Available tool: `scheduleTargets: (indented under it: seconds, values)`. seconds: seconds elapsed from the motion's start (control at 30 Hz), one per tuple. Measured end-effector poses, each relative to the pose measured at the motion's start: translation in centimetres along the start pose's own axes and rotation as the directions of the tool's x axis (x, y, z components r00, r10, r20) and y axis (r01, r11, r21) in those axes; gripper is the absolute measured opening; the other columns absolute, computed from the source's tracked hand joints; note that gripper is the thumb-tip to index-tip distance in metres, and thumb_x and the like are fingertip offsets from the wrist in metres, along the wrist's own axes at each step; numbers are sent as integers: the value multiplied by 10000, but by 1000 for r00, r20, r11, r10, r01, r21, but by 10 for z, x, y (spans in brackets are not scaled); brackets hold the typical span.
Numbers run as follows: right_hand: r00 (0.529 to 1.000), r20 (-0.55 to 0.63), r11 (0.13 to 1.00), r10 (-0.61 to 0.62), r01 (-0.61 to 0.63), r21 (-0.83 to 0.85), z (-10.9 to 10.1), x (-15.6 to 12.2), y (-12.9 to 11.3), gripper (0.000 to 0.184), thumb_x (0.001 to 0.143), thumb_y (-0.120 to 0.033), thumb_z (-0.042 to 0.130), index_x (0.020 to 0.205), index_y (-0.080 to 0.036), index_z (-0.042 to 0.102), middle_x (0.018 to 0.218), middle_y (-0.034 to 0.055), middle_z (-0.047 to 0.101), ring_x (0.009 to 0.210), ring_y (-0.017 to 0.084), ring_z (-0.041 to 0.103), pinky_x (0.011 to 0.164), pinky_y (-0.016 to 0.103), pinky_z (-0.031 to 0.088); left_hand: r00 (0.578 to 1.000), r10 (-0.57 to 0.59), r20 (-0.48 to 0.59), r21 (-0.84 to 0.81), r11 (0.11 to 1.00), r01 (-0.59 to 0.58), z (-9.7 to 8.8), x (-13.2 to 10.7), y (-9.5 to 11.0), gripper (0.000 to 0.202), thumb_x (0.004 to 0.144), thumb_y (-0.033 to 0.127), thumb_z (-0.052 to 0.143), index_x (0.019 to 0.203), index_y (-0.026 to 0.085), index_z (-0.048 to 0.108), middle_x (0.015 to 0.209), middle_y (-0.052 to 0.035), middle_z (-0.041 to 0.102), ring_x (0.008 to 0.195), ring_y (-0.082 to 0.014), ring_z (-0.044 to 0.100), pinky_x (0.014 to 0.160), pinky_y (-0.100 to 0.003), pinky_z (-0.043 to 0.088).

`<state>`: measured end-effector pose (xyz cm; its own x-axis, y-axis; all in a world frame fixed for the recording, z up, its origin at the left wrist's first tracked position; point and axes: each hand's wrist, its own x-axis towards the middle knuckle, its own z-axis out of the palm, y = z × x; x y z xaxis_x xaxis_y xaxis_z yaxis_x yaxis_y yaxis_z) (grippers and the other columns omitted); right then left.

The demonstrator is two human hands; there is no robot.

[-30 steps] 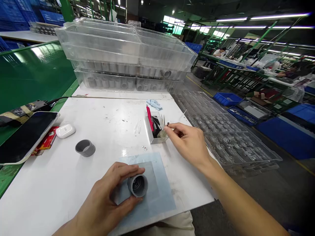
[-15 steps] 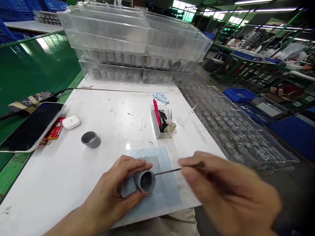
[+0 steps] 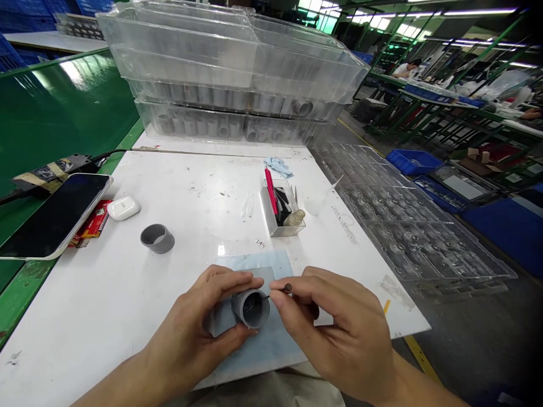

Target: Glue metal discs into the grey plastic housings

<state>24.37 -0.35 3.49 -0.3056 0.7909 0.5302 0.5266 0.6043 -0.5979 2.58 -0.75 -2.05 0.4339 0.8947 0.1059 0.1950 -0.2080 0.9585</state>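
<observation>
My left hand point(image 3: 199, 333) is wrapped round a grey cylindrical part point(image 3: 250, 308), open end tilted towards me, over a pale blue mat point(image 3: 278, 345) at the near table edge. My right hand point(image 3: 339, 333) pinches a thin dark pin-like tool point(image 3: 284, 289), its tip at the rim of the grey part. A second grey ring point(image 3: 157, 238) stands alone on the white table point(image 3: 127, 316) to the left. A small clear box point(image 3: 282, 212) with a red pen and small tools sits beyond the mat.
A phone point(image 3: 55, 215), a red packet and a white earbud case point(image 3: 123, 208) lie at the left. Stacked clear trays point(image 3: 229, 68) of grey parts fill the back of the table. An empty clear blister tray point(image 3: 407, 220) lies at the right. Other workers sit at far benches.
My right hand came from the clear box with the thin tool and closed in on the grey part. The left hand tilted the part slightly upward.
</observation>
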Motion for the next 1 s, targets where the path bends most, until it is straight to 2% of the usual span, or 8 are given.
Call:
scheduleTargets:
  seconds: [0.07,0.17,0.3,0.4,0.6,0.77,0.87,1.0]
  values:
    - [1000,-17,1000,15,-15,-1,-6,1,-4,94,884,-108,687,927,-187,716,595,-44,596,518,86,553,498,224,459,1000,1,-1,15,1000,-1,0,0,1,653,895,66,699,1370,471,508,1247,32,646,1198,-188,595,1000,-332,542]
    - [983,-180,998,36,-45,-45,-20,2,-3,138,880,-145,728,965,-251,743,726,-17,728,578,125,633,505,255,491,1000,7,-3,50,999,-6,-1,0,3,606,899,87,704,1362,439,533,1225,21,658,1158,-181,606,958,-306,539]
    - [867,-498,985,-25,-64,-161,-33,12,26,172,854,-180,776,977,-300,790,754,-19,751,635,168,664,597,314,536,1000,0,-7,33,999,1,-1,0,3,551,899,113,706,1343,403,558,1242,-8,653,1166,-200,624,966,-328,546]
    - [802,-597,974,-23,-117,-195,-38,28,56,20,863,-251,775,881,-253,784,727,-19,729,605,142,634,600,299,508,999,-27,-24,52,998,28,-1,-1,2,548,903,133,695,1336,433,546,1279,0,656,1214,-216,628,1018,-369,543]
    - [821,-569,967,50,-183,-179,-38,46,79,165,907,-346,710,876,-190,755,648,-16,631,586,128,553,576,273,446,995,-68,-78,310,946,89,-10,1,6,516,948,305,666,1388,454,440,1301,10,710,1080,-236,708,834,-338,621]
    - [946,-231,934,228,-280,-224,-33,46,83,229,932,-380,658,896,-190,782,609,-29,623,546,111,530,579,257,404,999,42,19,649,759,-44,-26,1,21,527,945,374,648,1418,434,422,1229,13,754,971,-241,769,747,-297,646]
    - [943,-156,920,294,-324,-220,-35,41,86,241,922,-420,669,983,-218,785,593,-50,616,527,107,530,580,247,395,993,86,77,757,643,-114,-31,-3,23,508,948,305,602,1424,391,448,1162,7,774,865,-226,801,683,-268,644]
    - [878,-271,866,395,-454,-211,-45,34,104,396,964,-518,565,1093,-171,704,571,-55,561,529,130,513,592,256,393,984,149,99,854,494,-161,-32,-10,22,465,942,265,567,1404,308,533,1136,-49,781,852,-262,789,669,-312,637]
